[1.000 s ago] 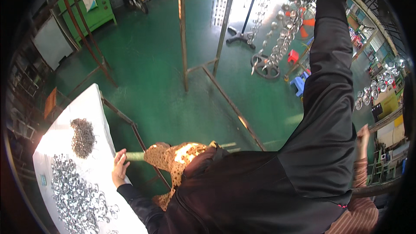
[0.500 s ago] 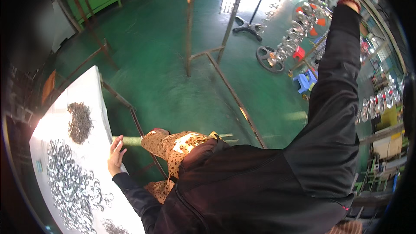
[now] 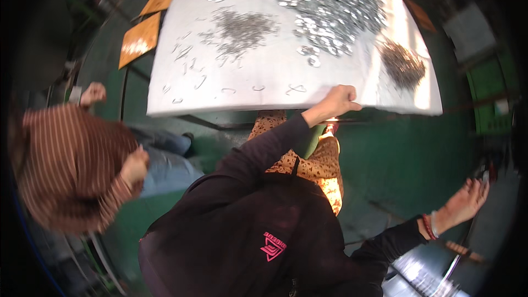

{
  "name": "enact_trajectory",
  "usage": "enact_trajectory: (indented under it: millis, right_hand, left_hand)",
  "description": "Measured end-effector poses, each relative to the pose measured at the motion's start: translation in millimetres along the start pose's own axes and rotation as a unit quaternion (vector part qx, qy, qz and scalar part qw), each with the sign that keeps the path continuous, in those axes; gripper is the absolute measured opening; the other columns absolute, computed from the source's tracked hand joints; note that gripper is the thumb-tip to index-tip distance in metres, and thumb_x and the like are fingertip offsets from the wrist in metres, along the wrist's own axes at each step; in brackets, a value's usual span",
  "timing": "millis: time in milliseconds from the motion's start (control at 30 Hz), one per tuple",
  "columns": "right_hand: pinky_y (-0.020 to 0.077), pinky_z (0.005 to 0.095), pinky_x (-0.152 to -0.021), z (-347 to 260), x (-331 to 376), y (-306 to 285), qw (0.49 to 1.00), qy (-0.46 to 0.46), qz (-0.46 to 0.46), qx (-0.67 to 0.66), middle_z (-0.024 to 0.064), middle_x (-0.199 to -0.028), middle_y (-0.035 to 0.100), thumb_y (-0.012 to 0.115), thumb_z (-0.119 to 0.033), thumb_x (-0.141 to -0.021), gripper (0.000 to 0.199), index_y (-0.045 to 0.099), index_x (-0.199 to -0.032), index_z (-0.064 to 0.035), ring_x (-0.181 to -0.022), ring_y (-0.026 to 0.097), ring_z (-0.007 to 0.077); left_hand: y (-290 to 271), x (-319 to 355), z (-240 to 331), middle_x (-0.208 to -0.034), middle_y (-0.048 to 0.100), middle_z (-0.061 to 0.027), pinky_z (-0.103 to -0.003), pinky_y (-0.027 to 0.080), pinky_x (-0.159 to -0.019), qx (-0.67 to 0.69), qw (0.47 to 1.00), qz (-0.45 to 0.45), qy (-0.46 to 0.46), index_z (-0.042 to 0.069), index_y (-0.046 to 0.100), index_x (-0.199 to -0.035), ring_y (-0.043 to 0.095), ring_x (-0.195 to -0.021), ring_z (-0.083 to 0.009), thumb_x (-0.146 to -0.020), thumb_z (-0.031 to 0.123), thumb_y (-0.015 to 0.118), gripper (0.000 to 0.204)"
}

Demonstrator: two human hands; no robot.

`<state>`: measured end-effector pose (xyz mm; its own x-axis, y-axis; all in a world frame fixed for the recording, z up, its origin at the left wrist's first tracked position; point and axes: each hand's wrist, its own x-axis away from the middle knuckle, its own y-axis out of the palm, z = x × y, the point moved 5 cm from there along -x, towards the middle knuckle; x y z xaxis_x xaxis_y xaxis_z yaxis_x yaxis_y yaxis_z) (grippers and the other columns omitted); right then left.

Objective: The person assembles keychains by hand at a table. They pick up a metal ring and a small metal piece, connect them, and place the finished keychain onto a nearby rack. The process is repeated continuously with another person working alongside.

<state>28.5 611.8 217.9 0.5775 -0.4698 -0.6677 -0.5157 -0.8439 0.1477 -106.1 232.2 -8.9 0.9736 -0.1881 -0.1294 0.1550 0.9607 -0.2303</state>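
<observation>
Shiny metal pieces (image 3: pixel 330 3) and wire hooks (image 3: pixel 242 30) lie loose in heaps on a white-covered table (image 3: pixel 275 70), much of the work apparently left; a few hooks sit singly along its near edge, with no joined strand visible on it. The worker's left hand (image 3: pixel 336 102), fingers folded, is at the table's near edge; the right hand (image 3: pixel 461 202) is out past its near right corner, fingers part-curled. Blur leaves it unclear whether either grips anything.
</observation>
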Motion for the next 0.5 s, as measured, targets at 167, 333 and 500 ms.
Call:
enact_trajectory:
  millis: [167,333,500]
  right_hand:
    - [0.0437,0.0288,-0.081,32.6,5.2,168.2,0.967,0.104,-0.203,-0.112,0.0105,-0.107,0.055,0.056,0.003,-0.086,0.029,0.052,-0.115,0.0056,-0.095,0.054,0.0171]
    - [0.0433,0.0272,-0.081,47.6,-12.1,208.4,0.949,0.105,-0.269,-0.129,0.0088,-0.104,0.057,0.055,0.003,-0.086,0.024,0.056,-0.110,0.0058,-0.094,0.054,0.0145]
    - [0.0428,0.0235,-0.074,78.3,19.9,254.5,0.936,0.151,-0.318,-0.023,0.0049,-0.094,0.059,0.056,-0.001,-0.085,0.018,0.061,-0.102,0.0023,-0.082,0.053,0.0106]
  left_hand:
    - [-151.5,71.0,-35.1,-0.065,0.058,-0.0095,-0.034,0.045,-0.056,-0.121,0.952,0.278,-0.052,0.003,0.053,-0.077,0.055,-0.060,-0.0208,-0.077,0.027,0.072,0.030]
    - [-230.6,67.0,-36.4,-0.072,0.062,-0.0090,-0.034,0.047,-0.061,-0.373,0.868,0.327,-0.009,0.011,0.067,-0.086,0.059,-0.068,-0.0236,-0.079,0.018,0.065,0.011]
    - [-239.3,26.8,-63.3,-0.080,0.057,-0.0087,-0.039,0.048,-0.068,-0.554,0.803,0.220,0.000,0.013,0.070,-0.084,0.056,-0.084,-0.0261,-0.078,0.015,0.063,0.009]
